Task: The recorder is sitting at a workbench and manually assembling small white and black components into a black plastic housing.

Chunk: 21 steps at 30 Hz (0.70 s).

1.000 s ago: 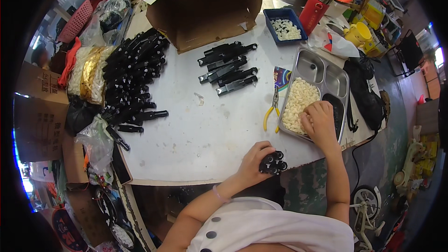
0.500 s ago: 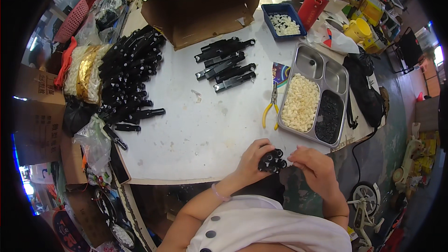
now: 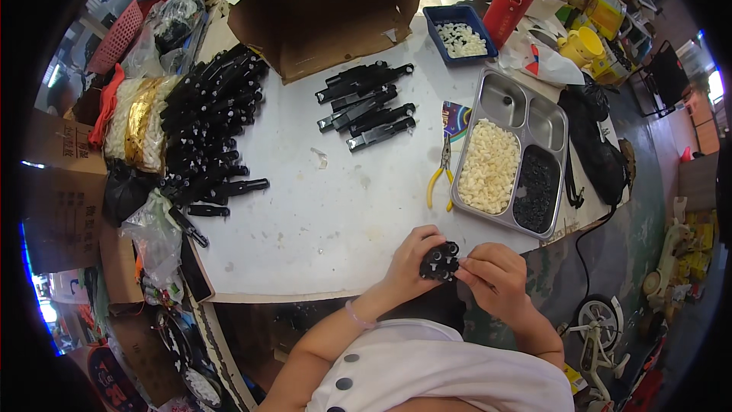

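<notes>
Just past the table's front edge, my left hand is closed around a bundle of black tubular plastic parts, their round ends facing right. My right hand meets those ends with thumb and fingers pinched together. Whatever lies in that pinch is too small to make out. Several similar black parts lie side by side on the white table. A larger heap of them covers its left side. Right of my hands is a steel compartment tray with small cream pieces and small black pieces.
Yellow-handled pliers lie beside the tray. An open cardboard box stands at the back, near a blue bin of white pieces and a red flask. Plastic bags crowd the left edge; a black cable hangs at the right.
My right hand has moved left, from beside the bundle to its ends, and its fingertips now touch there. The bundle has turned slightly in my left hand.
</notes>
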Available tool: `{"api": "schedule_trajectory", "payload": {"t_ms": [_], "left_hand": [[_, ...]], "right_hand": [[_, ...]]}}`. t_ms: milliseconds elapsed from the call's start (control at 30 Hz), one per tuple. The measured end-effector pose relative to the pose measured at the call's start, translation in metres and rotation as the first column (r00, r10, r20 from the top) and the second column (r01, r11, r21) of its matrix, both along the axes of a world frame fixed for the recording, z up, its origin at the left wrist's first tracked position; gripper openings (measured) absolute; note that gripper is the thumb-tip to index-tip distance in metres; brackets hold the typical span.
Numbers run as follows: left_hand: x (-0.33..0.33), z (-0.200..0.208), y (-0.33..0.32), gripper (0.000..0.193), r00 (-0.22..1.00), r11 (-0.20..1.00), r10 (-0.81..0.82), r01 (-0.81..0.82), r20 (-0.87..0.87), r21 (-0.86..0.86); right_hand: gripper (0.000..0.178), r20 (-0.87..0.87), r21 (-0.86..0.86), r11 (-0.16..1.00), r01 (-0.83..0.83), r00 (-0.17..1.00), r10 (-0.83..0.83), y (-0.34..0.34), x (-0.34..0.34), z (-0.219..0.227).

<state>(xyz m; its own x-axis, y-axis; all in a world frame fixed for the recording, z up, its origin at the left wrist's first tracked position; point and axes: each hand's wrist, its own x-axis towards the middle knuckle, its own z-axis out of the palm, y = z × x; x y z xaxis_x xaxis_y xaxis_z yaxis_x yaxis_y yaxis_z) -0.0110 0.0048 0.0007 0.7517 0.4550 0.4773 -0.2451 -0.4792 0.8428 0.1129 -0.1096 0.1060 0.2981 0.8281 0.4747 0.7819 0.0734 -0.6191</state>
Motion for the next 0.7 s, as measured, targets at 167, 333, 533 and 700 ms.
{"api": "schedule_trajectory", "payload": {"t_ms": [167,333,533,700], "left_hand": [[0.0,0.001,0.001,0.076,1.0,1.0,-0.003,0.003,0.001,-0.001],[0.002,-0.001,0.0,0.076,1.0,1.0,0.013,-0.013,-0.006,0.005],[0.001,-0.001,-0.002,0.075,1.0,1.0,0.003,-0.004,-0.007,-0.02],[-0.002,-0.004,-0.003,0.073,1.0,1.0,-0.014,0.014,0.003,0.002]], "right_hand": [[0.02,0.264,-0.033,0.999,-0.039,0.963,0.047,0.0,0.006,0.011],[0.017,0.424,-0.202,0.979,-0.026,0.899,0.111,0.0,0.006,0.034],[0.011,0.397,-0.494,0.865,-0.093,0.861,0.319,0.004,0.01,0.054],[0.014,0.383,-0.617,0.784,-0.071,0.843,0.378,0.007,-0.005,0.06]]}}
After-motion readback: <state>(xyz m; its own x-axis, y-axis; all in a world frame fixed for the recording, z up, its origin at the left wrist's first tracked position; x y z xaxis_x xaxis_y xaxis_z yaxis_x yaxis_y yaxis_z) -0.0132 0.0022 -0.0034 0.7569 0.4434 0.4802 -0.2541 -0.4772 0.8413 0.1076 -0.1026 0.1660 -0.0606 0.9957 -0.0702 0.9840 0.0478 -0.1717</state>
